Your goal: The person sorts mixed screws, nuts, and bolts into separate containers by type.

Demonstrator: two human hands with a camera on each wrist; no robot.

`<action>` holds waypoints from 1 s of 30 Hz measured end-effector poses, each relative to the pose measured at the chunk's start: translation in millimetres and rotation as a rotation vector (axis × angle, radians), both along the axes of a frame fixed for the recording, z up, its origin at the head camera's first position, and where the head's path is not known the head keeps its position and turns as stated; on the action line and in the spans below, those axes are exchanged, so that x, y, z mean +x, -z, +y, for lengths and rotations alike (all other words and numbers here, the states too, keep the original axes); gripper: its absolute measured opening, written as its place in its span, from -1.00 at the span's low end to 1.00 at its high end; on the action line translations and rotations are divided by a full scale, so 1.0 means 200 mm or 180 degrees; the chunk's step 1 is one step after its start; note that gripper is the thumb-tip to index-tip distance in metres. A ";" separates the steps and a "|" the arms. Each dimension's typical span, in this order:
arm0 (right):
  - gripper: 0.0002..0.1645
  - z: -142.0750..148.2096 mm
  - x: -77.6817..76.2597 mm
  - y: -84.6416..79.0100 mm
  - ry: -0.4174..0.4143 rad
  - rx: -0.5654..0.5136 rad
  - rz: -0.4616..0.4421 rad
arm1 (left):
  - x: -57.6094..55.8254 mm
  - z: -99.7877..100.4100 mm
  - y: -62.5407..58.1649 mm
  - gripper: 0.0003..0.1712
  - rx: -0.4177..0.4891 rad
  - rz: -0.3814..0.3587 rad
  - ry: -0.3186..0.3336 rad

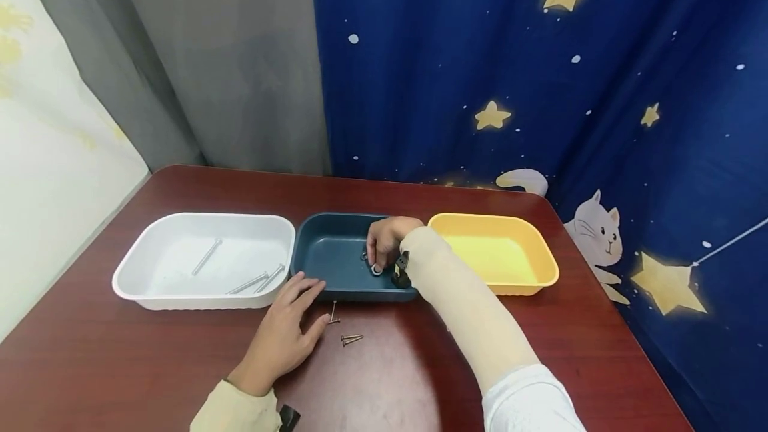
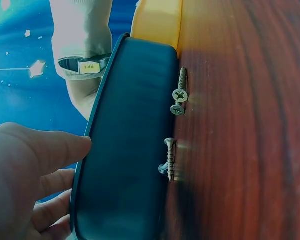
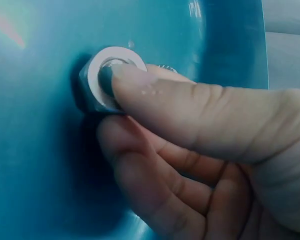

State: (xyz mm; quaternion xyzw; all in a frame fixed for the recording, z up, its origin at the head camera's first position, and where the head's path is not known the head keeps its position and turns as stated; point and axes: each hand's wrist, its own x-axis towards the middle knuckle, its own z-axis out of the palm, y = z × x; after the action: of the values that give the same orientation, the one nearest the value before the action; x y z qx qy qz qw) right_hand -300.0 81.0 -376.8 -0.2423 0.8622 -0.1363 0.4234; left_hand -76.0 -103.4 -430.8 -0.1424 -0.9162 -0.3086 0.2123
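In the head view my right hand [image 1: 389, 240] reaches down into the dark blue tray [image 1: 327, 262]. Its thumb and fingers pinch a silvery hex nut [image 3: 94, 82], seen close up in the right wrist view; the thumb tip covers part of the nut's hole. Another small metal piece [image 1: 363, 256] lies close by in that tray, partly hidden behind the thumb in the right wrist view. My left hand [image 1: 283, 335] is at the tray's near left corner, fingers extended, with fingertips touching the rim in the left wrist view.
Several screws lie on the red-brown table before the blue tray, including a pair [image 1: 351, 339] and more screws [image 1: 334, 317] by my left thumb. A white tray [image 1: 150, 285] on the left holds long bolts [image 1: 207, 257]. A yellow tray [image 1: 498, 252] stands right.
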 end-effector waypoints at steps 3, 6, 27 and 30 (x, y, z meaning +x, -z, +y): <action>-0.83 0.00 0.00 -0.01 0.0029 0.0005 0.0006 | 0.00 -0.01 -0.01 -0.42 -0.0016 0.0009 0.0004; -0.83 0.00 0.01 -0.02 0.0061 0.0003 0.0021 | 0.00 -0.01 -0.01 -0.42 -0.0032 0.0012 0.0009; -0.68 0.34 0.15 -0.19 0.0902 -0.1813 0.0784 | 0.00 0.00 0.01 -0.41 0.0011 -0.0090 0.0023; -0.64 0.46 0.22 -0.19 0.1481 -0.2269 0.1057 | -0.01 0.00 0.01 -0.41 0.0031 -0.0028 0.0020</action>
State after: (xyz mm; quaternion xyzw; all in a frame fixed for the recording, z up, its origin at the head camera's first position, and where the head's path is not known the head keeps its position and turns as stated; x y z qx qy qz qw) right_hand -256.0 172.3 -338.1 -0.1913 0.8492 -0.4753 0.1277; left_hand -77.1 -104.2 -431.9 -0.1429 -0.9151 -0.3144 0.2080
